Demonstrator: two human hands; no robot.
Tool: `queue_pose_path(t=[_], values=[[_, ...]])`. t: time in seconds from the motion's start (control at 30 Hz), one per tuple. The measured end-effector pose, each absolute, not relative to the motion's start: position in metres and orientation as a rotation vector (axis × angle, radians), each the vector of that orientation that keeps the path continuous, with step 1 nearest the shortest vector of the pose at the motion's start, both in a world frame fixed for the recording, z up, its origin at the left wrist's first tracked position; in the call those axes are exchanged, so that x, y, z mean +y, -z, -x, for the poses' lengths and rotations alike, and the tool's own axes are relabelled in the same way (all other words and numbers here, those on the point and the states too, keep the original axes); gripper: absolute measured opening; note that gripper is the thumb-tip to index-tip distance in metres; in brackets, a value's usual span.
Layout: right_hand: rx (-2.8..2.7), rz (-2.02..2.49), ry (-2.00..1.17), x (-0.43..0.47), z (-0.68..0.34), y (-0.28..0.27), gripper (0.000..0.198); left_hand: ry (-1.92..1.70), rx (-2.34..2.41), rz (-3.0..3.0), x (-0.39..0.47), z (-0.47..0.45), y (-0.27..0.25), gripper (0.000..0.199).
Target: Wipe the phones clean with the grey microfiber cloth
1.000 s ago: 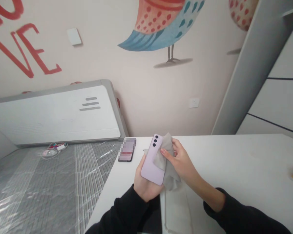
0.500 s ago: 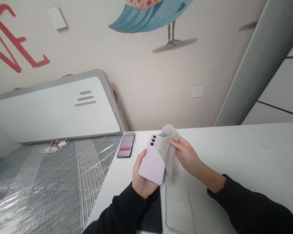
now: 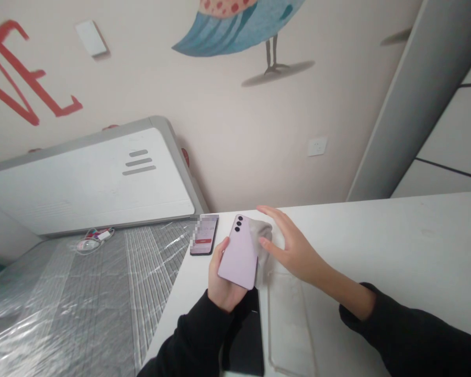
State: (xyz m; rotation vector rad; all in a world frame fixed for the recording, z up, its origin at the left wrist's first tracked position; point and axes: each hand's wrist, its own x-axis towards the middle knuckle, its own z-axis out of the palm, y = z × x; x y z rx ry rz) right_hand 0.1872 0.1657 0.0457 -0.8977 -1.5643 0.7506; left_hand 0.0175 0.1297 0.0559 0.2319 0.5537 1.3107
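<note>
A lilac phone (image 3: 239,254) lies back-up in my left hand (image 3: 223,283), which grips it from the left side and below. Its camera lenses point up near the top left corner. Against the phone's right edge hangs a crumpled grey cloth (image 3: 262,230), partly hidden behind the phone. My right hand (image 3: 294,246) is open beside the cloth, thumb and fingers spread apart. The thumb tip is at the cloth's edge; I cannot tell whether it touches. Below the hands lie a black flat slab (image 3: 244,335) and a clear case-like tray (image 3: 290,324).
A second phone (image 3: 204,235) with its screen lit lies near the left edge of the white table (image 3: 377,246). Left of the table is a plastic-covered striped mattress (image 3: 82,293) with a coiled white cable (image 3: 92,241) and a white headboard (image 3: 82,183).
My right hand has let go of the cloth and spread its fingers. The cloth has dropped lower beside the phone, and the phone has shifted slightly left.
</note>
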Motion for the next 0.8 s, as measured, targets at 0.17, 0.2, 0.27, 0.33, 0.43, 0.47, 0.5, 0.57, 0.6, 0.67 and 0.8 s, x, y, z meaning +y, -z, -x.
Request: queue_pose_path(t=[0.17, 0.2, 0.27, 0.33, 0.43, 0.47, 0.5, 0.57, 0.6, 0.67, 0.8], values=[[-1.578, 0.992, -0.769, 0.173, -0.189, -0.039, 0.034, -1.299, 0.580, -0.217, 0.130, -0.017, -0.056, 0.029], [-1.558, 0.991, -0.770, 0.175, -0.191, -0.039, 0.030, -1.296, 0.587, -0.207, 0.130, -0.017, -0.057, 0.030], [-1.513, 0.982, -0.766, 0.179, -0.195, -0.041, 0.021, -1.283, 0.589, -0.192, 0.130, -0.015, -0.057, 0.034], [-1.452, 0.964, -0.771, 0.182, -0.200, -0.043, 0.010, -1.267, 0.574, -0.187, 0.131, -0.013, -0.057, 0.035], [-1.281, 0.954, -0.779, 0.187, -0.210, -0.041, 0.007, -1.294, 0.546, -0.180, 0.134, -0.010, -0.057, 0.035], [-1.212, 0.962, -0.773, 0.189, -0.213, -0.040, 0.009, -1.317, 0.540, -0.178, 0.135, -0.009, -0.057, 0.034], [-1.151, 0.975, -0.766, 0.190, -0.215, -0.040, 0.012, -1.341, 0.535, -0.177, 0.137, -0.009, -0.057, 0.033], [-1.083, 0.992, -0.762, 0.189, -0.215, -0.040, 0.015, -1.372, 0.525, -0.180, 0.139, -0.008, -0.057, 0.032], [-1.084, 0.989, -0.774, 0.187, -0.212, -0.042, 0.015, -1.379, 0.525, -0.189, 0.140, -0.008, -0.057, 0.032], [-1.130, 0.964, -0.816, 0.177, -0.199, -0.045, 0.015, -1.391, 0.544, -0.226, 0.141, -0.010, -0.054, 0.031], [-1.185, 0.943, -0.966, 0.145, -0.160, -0.045, 0.047, -1.370, 0.699, -0.418, 0.130, -0.022, -0.044, 0.033]])
